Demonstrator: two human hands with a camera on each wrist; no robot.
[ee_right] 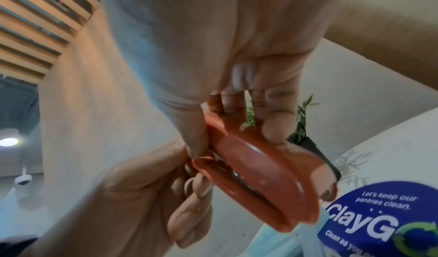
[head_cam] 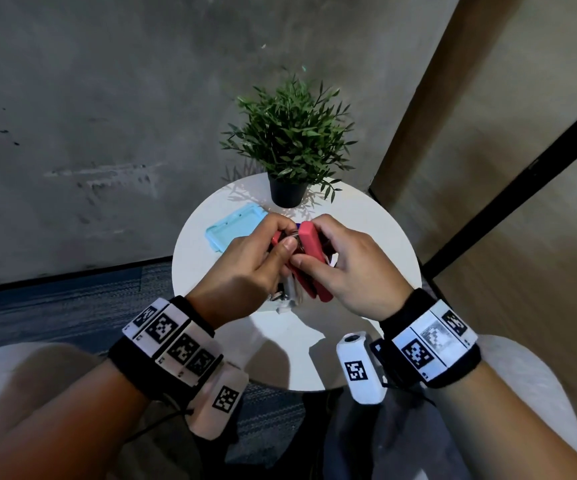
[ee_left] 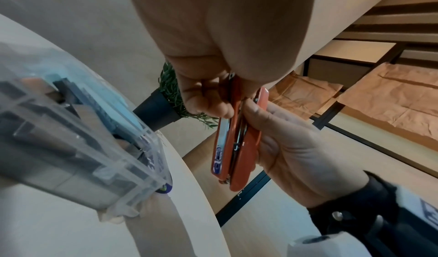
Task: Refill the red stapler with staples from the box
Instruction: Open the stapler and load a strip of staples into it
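Holding the red stapler (head_cam: 309,258) above the tabletop (head_cam: 366,237), the left hand (head_cam: 245,268) pinches its base while the right hand (head_cam: 353,268) grips its top. Judged risk: an uneven squeeze could jam staples or slip.

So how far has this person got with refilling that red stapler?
Done: the red stapler is off the white table, and the clear box stands lidless, its light blue lid lying apart. In hand: the left hand and right hand both grip the stapler, its top slightly parted. Left: no staple strip shows in either hand, so loading and closing seem still to come.
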